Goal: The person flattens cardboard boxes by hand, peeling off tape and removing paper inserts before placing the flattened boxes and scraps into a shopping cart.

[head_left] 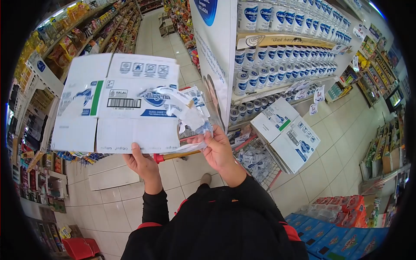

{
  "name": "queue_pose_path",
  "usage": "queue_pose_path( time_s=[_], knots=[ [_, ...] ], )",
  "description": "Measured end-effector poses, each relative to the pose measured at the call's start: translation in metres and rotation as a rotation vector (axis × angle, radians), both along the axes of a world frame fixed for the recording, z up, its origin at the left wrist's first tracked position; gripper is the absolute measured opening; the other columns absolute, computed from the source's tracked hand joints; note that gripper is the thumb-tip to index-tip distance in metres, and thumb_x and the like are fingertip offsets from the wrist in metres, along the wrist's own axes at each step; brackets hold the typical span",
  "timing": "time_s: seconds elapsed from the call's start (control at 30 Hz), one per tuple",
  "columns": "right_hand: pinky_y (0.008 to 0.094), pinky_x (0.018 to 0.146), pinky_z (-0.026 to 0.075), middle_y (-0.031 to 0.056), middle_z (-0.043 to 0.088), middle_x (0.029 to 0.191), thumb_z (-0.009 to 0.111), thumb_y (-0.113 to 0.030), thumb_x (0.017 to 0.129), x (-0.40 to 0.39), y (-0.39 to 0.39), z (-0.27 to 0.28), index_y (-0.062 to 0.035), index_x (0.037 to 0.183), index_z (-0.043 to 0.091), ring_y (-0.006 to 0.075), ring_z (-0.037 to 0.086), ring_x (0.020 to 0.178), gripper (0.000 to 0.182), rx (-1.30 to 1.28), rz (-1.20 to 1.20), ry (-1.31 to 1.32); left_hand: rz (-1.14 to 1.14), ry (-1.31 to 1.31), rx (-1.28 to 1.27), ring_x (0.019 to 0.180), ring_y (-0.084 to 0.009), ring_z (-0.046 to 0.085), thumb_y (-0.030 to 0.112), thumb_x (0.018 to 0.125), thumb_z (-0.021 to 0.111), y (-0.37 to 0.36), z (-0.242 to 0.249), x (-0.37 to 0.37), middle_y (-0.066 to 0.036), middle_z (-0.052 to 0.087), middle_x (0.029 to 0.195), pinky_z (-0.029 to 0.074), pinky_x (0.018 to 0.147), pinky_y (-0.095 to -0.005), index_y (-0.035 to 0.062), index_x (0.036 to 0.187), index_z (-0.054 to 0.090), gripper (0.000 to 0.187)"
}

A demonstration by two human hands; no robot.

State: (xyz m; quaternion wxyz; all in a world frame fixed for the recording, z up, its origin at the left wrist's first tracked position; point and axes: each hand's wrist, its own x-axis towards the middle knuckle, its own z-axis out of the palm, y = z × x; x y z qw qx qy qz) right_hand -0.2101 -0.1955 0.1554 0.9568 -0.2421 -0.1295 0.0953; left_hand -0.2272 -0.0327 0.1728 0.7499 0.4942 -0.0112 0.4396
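I see L hand (141,162) gripping flattened Collagena carton (117,104) by its bottom edge, held up at 10 o'clock, R hand (216,149) pinching clear plastic wrap (190,115) at carton's 3 o'clock edge, shelf of cans (281,56) at 1 o'clock, cart w/ folded cartons (286,134) at 3.

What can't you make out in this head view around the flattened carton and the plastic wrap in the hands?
- Left hand: its fingers are hidden behind the flattened carton; only the thumb shows.
- Carton's far face: turned away from the camera.
- Plastic wrap in the right hand: crumpled and see-through, so its print and extent are unclear.
- Shelf price tags: too small to read.
- Frame corners: blacked out by the lens rim.
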Motion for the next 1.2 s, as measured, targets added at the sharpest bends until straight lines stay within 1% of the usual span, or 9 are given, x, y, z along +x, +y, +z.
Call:
queue_pose_path(
  time_s=[0.2,0.3,0.4,0.6,0.8,0.83,0.93,1.07,1.2],
  knots=[
    [0.0266,0.055,0.038,0.0019,0.04,0.061,0.044,-0.002,0.076,-0.004,-0.008,-0.021,-0.0091,0.079,0.039,0.0124,0.041,0.054,0.009,0.125,-0.054,0.206,0.166,-0.069,-0.177,0.075,-0.0113,0.05,0.007,0.077,0.043,0.004,0.014,0.008,-0.009,0.051,0.091,0.041,0.067,-0.0227,0.0021,0.092,0.041,0.016],
    [0.0237,0.046,0.033,0.0007,0.038,0.058,0.05,-0.003,0.071,0.015,-0.051,-0.047,-0.0104,0.073,0.036,0.0104,0.037,0.049,0.015,0.048,-0.259,0.169,0.161,0.122,0.157,0.062,-0.0065,0.041,0.008,0.076,0.05,0.05,-0.001,0.006,-0.004,0.049,0.07,0.034,0.062,-0.0181,0.0061,0.066,0.037,0.016],
    [0.022,0.049,0.032,0.0,0.039,0.059,0.047,-0.008,0.077,0.023,-0.086,-0.047,-0.0082,0.076,0.037,0.0092,0.036,0.052,0.01,-0.043,-0.451,0.233,-0.026,0.214,0.288,0.06,-0.0051,0.039,0.006,0.074,0.053,0.051,0.011,0.001,-0.001,0.044,0.065,0.032,0.059,-0.0158,0.0065,0.065,0.037,0.018],
    [0.0245,0.046,0.035,0.0026,0.04,0.059,0.042,-0.01,0.079,0.008,-0.106,-0.022,-0.0075,0.083,0.035,0.01,0.038,0.047,0.009,-0.05,-0.453,0.175,-0.233,0.245,0.189,0.064,-0.0052,0.041,-0.001,0.073,0.052,0.052,0.011,-0.007,0.0,0.046,0.068,0.033,0.063,-0.0173,0.0055,0.076,0.043,0.012],
    [0.024,0.046,0.034,0.0124,0.052,0.079,0.045,-0.016,0.067,-0.023,-0.137,-0.014,-0.0023,0.096,0.038,0.0141,0.042,0.048,0.032,-0.003,-0.511,0.165,-0.409,0.271,0.207,0.074,-0.0073,0.041,0.0,0.073,0.05,0.028,-0.016,-0.01,0.0,0.044,0.077,0.032,0.07,-0.0185,0.0047,0.078,0.045,0.008],
    [0.0203,0.043,0.032,0.0095,0.052,0.084,0.045,-0.02,0.067,-0.026,-0.143,-0.022,0.0003,0.112,0.034,0.0107,0.041,0.052,0.05,-0.075,-0.489,0.077,-0.434,0.226,0.15,0.074,-0.0081,0.041,0.004,0.074,0.049,0.024,-0.023,-0.011,-0.001,0.044,0.078,0.032,0.07,-0.0194,0.0047,0.077,0.046,0.005],
    [0.022,0.052,0.04,0.0116,0.052,0.092,0.043,-0.017,0.066,-0.043,-0.159,-0.043,0.0023,0.11,0.036,0.0141,0.05,0.065,0.048,-0.222,-0.401,0.026,-0.53,0.113,0.085,0.082,-0.0124,0.042,0.012,0.075,0.045,0.007,-0.032,-0.011,-0.005,0.046,0.082,0.035,0.072,-0.0246,0.0038,0.081,0.044,0.01],
    [0.0241,0.066,0.043,0.01,0.054,0.082,0.041,-0.005,0.068,-0.055,-0.131,-0.026,0.004,0.09,0.047,0.0149,0.054,0.071,0.025,-0.196,-0.548,0.141,-0.232,0.333,-0.018,0.084,-0.0159,0.045,0.019,0.079,0.046,-0.03,-0.022,-0.01,-0.007,0.048,0.088,0.036,0.076,-0.0282,0.001,0.094,0.043,0.024],
    [0.0214,0.056,0.042,0.0062,0.054,0.073,0.047,-0.007,0.073,-0.066,-0.137,-0.031,0.0022,0.087,0.049,0.0107,0.052,0.061,0.017,-0.275,-0.533,0.134,-0.366,0.355,0.04,0.084,-0.0161,0.048,0.025,0.083,0.041,-0.005,-0.051,0.003,-0.009,0.049,0.094,0.039,0.074,-0.0278,-0.0004,0.1,0.041,0.031]
  ],
)
